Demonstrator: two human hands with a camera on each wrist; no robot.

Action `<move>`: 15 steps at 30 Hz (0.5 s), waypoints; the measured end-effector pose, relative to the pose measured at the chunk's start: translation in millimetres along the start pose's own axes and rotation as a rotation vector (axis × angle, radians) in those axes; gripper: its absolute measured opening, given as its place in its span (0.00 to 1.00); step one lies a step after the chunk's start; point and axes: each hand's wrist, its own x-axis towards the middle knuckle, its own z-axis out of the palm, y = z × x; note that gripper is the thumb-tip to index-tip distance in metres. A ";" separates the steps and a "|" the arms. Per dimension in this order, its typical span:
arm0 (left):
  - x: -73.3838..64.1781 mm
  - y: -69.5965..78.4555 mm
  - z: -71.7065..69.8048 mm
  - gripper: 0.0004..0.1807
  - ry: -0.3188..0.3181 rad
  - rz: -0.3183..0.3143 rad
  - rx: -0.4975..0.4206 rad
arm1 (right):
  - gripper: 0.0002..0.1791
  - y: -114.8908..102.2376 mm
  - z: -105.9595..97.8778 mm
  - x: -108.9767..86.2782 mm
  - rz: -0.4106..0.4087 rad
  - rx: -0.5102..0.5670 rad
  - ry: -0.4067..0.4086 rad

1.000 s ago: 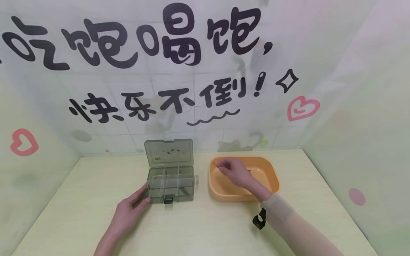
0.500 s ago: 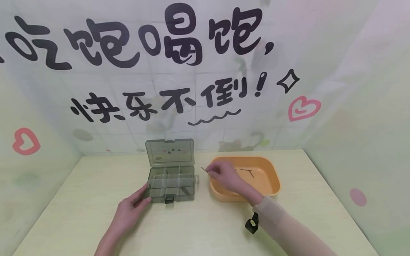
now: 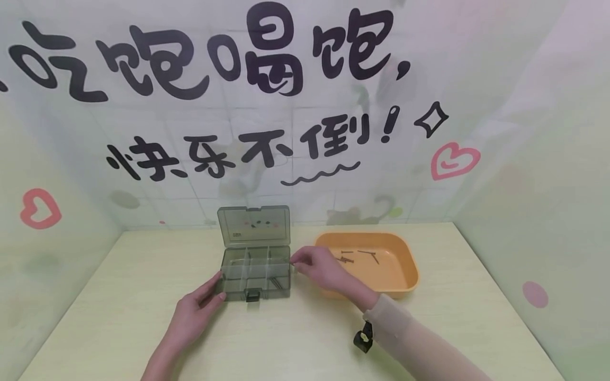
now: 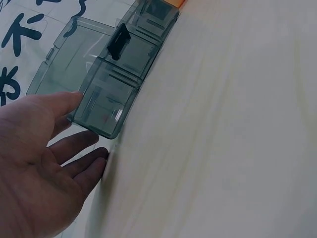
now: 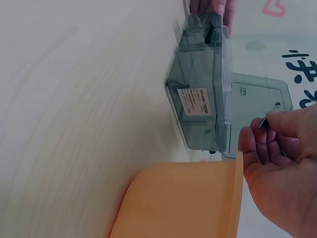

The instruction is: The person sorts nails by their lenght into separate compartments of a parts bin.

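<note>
A grey see-through compartment box point(image 3: 256, 274) stands with its lid point(image 3: 254, 226) raised at the back. My left hand point(image 3: 191, 317) rests against its left side, fingers nearly straight, thumb near the front corner; the left wrist view shows this hand point(image 4: 54, 158) touching the box's end. Between thumb and fingertips my right hand point(image 3: 321, 269) pinches a small metal screw point(image 5: 270, 115), held at the box's right edge. Several dark screws point(image 3: 275, 282) lie in the front right compartment. To the right is an orange tray point(image 3: 405, 264) holding more screws point(image 3: 367, 253), partly covered by my right hand.
The pale wooden tabletop point(image 3: 295, 338) carries the box and tray side by side near the back wall. A printed wall sheet point(image 3: 205, 116) rises behind, with side walls left and right. The tray's rim point(image 5: 239, 193) lies close below my right hand.
My right hand has come left out of the orange tray to the box's right edge, carrying the screw. The left hand stays at the box.
</note>
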 end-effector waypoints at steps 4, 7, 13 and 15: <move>0.1 -0.1 0.2 0.32 -0.003 -0.006 -0.005 | 0.10 -1.9 5.6 2.3 0.013 -0.019 0.002; -0.1 0.4 -0.1 0.32 -0.005 -0.010 -0.004 | 0.09 -3.0 9.5 3.8 0.011 -0.025 0.005; -0.2 1.2 -0.4 0.31 -0.005 -0.014 -0.006 | 0.09 -4.9 16.7 7.2 0.000 -0.051 0.016; 0.0 0.9 -0.3 0.31 -0.003 -0.010 -0.007 | 0.08 -5.8 18.7 8.5 0.000 -0.056 0.022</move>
